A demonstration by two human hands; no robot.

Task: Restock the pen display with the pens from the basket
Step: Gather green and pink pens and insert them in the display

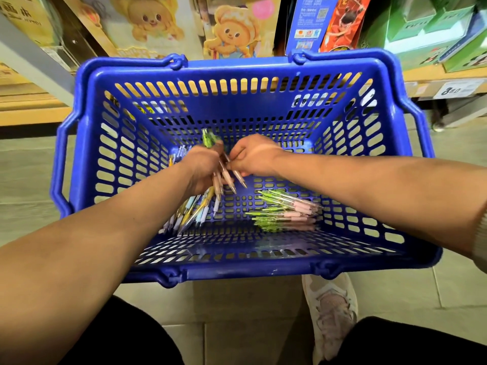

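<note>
Left grip (203, 167) clamps pen bunch (224, 178); right grip (254, 156) pinches one pen (241, 179); two piles (287, 212) in basket (263, 65).

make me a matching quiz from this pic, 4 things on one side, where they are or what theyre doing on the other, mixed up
1 left hand
2 right hand
3 green pen pile
4 shoe

A on the tiles
B grips a bunch of pens
C lies on the basket floor
D pinches one pen

Pairs: 1-B, 2-D, 3-C, 4-A
</note>
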